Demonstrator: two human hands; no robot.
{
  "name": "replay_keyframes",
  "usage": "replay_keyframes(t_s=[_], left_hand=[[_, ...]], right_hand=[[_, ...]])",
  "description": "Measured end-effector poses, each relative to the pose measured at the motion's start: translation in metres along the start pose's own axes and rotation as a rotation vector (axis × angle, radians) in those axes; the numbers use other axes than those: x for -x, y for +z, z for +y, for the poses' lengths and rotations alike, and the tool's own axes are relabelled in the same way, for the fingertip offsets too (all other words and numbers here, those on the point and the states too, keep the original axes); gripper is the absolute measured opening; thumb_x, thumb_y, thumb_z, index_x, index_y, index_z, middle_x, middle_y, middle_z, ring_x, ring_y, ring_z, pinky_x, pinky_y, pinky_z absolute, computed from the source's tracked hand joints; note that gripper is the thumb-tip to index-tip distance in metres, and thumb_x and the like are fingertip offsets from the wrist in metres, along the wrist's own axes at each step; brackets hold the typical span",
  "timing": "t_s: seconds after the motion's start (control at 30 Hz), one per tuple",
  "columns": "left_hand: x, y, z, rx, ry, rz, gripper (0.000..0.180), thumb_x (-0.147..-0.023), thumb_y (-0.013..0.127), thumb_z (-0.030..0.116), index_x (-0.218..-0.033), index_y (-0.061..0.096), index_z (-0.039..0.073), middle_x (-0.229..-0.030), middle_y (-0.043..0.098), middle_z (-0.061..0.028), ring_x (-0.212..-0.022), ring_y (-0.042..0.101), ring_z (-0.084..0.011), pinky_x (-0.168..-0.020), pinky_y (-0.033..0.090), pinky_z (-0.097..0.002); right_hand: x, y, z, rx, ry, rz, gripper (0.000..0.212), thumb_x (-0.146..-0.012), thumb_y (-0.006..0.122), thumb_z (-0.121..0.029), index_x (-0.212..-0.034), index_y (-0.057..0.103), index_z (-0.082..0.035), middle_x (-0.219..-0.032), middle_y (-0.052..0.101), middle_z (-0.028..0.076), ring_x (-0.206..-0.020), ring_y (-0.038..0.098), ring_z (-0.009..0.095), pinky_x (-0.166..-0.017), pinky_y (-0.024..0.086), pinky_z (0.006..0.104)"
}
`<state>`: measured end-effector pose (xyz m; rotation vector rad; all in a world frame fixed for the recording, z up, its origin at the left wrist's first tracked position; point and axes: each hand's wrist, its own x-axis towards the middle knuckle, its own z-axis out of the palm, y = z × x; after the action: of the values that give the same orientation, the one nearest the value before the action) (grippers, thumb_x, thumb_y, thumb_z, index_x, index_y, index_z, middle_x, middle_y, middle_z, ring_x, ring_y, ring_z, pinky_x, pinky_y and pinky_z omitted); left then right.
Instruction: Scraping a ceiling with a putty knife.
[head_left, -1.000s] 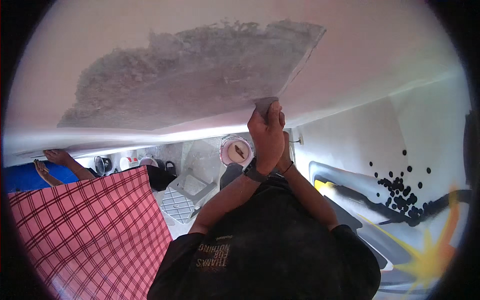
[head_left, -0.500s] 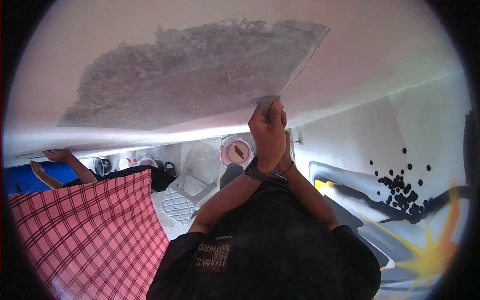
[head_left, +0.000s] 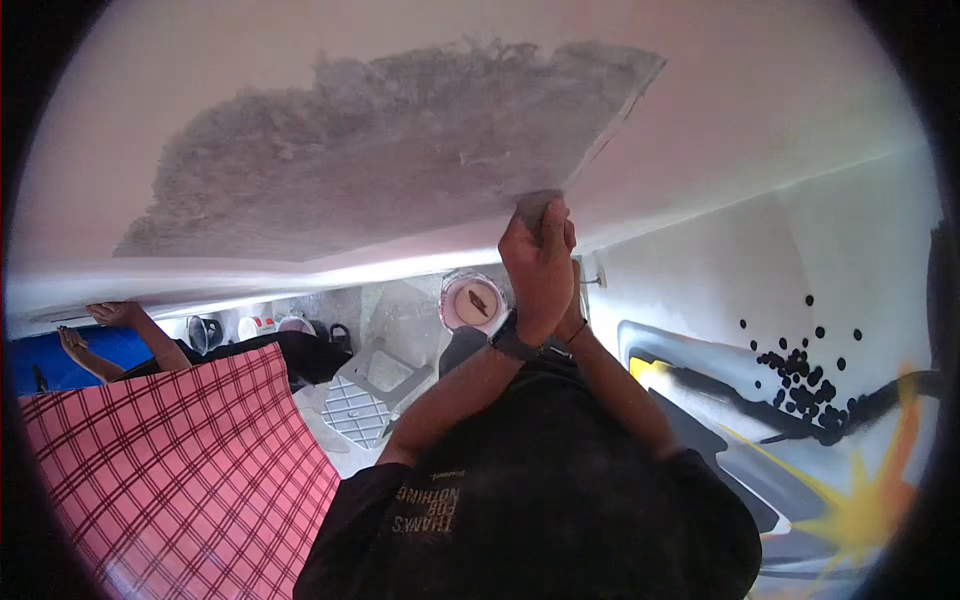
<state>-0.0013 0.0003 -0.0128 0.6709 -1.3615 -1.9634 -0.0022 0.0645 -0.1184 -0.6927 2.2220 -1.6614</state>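
Observation:
My left hand (head_left: 538, 270), with a dark watch at the wrist, is raised against the wall and closed on a small flat grey piece (head_left: 537, 207). The piece's wide edge meets the lower right part of a rough grey patch (head_left: 350, 160) on the pale wall; whether it is a blade or an abrasive sheet is unclear. Directly behind the left hand is my right hand (head_left: 577, 290), mostly covered by it. A thin band circles its wrist, and its fingers are largely hidden.
Below my hands stands a round bucket (head_left: 446, 300) with pale contents and a brown object inside. A grey plastic stool (head_left: 385, 380) is left of me. Further left are a co-worker's hands (head_left: 118, 313) at the wall and a pink checked cloth (head_left: 180, 470). A painted wall (head_left: 740, 270) rises on the right.
My hands and the grey piece stay almost where they were against the patch. At the left, the co-worker's hands and the checked cloth have shifted slightly.

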Motion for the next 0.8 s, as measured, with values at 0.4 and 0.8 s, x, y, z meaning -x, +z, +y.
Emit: replay_keyframes(t_s=[0.4,0.8], left_hand=[[-0.004,-0.012,0.007,0.101,-0.027,0.035,0.020,-0.097,0.056,0.012,-0.080,0.052,0.002,-0.062,0.050,0.0010,-0.055,0.043,-0.0060,-0.050,0.034,-0.0227],[-0.011,-0.014,0.016,0.049,0.083,0.019,0.020,-0.097,0.057,0.016,-0.083,0.055,0.002,-0.066,0.053,0.0007,-0.054,0.045,-0.0043,-0.047,0.034,-0.0202]], right_hand=[[-0.001,0.009,-0.014,0.004,-0.006,-0.033,0.023,-0.076,0.070,-0.020,-0.076,0.063,0.002,-0.064,0.064,0.014,-0.061,0.066,0.027,-0.051,0.045,0.0362],[-0.014,0.012,-0.019,0.205,-0.107,-0.162,0.029,-0.072,0.075,-0.026,-0.072,0.062,0.000,-0.063,0.063,0.014,-0.057,0.064,0.026,-0.053,0.046,0.0361]])
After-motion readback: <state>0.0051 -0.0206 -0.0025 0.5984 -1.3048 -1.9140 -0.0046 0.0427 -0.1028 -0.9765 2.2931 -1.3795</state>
